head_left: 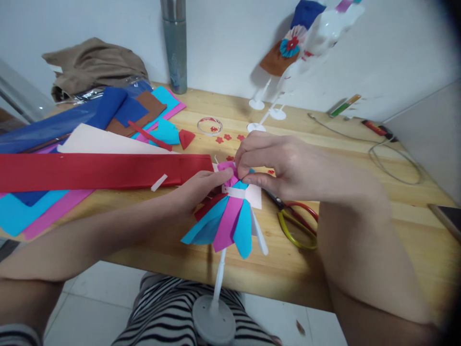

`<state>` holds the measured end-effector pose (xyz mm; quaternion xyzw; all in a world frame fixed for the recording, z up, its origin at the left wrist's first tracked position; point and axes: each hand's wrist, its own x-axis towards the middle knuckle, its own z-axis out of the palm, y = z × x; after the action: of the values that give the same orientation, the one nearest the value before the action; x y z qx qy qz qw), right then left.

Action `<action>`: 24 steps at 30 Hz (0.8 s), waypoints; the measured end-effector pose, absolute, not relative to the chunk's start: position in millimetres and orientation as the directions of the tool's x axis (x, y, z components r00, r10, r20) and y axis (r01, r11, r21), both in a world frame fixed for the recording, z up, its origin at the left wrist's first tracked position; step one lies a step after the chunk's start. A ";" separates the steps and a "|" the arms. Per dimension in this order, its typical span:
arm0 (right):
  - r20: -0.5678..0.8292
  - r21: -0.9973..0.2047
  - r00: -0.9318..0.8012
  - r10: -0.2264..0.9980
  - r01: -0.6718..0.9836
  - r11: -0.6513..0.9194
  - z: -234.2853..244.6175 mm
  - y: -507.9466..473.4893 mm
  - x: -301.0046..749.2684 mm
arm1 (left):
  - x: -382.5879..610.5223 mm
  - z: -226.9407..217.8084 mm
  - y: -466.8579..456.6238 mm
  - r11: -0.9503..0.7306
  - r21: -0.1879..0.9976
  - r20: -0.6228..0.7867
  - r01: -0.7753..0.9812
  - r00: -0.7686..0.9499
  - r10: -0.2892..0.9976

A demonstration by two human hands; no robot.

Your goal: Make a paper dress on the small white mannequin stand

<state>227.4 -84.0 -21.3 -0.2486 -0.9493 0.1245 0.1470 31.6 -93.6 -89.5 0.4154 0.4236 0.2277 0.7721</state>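
A small mannequin in a strip dress leans in front of me over the table's front edge. Its skirt is made of blue, pink, red and white strips, tied by a white waistband. The white rod below ends in a round grey-white base near my lap. My left hand grips the figure from the left, its thumb on the pink top. With closed fingertips, my right hand pinches the upper right of the dress's top. Those fingers hide what exactly lies between them.
Scissors with red and yellow handles lie right of the figure. A long red strip and coloured sheets cover the left. Small red flowers, a clear ring, a bottle and white mannequins stand or lie behind.
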 end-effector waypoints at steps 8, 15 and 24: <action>0.163 -0.309 -0.824 0.543 0.480 0.821 -22.3 -81.5 226.7 | 33.0 -85.5 -94.6 0.544 0.836 -0.494 0.071 0.530 0.690; 0.141 -0.357 -0.788 0.599 0.524 0.773 -22.9 -81.5 224.2 | 30.5 -101.3 -92.1 0.534 0.845 -0.448 0.025 0.580 0.680; 0.217 -0.275 -0.715 0.664 0.608 0.745 -22.3 -85.2 218.2 | 24.6 -84.1 -96.8 0.512 0.858 -0.385 -0.034 0.617 0.687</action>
<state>218.2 -85.2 -22.3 -0.3451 -0.9216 0.0920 0.1523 24.6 -96.8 -84.1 0.4375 0.3728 0.2296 0.7854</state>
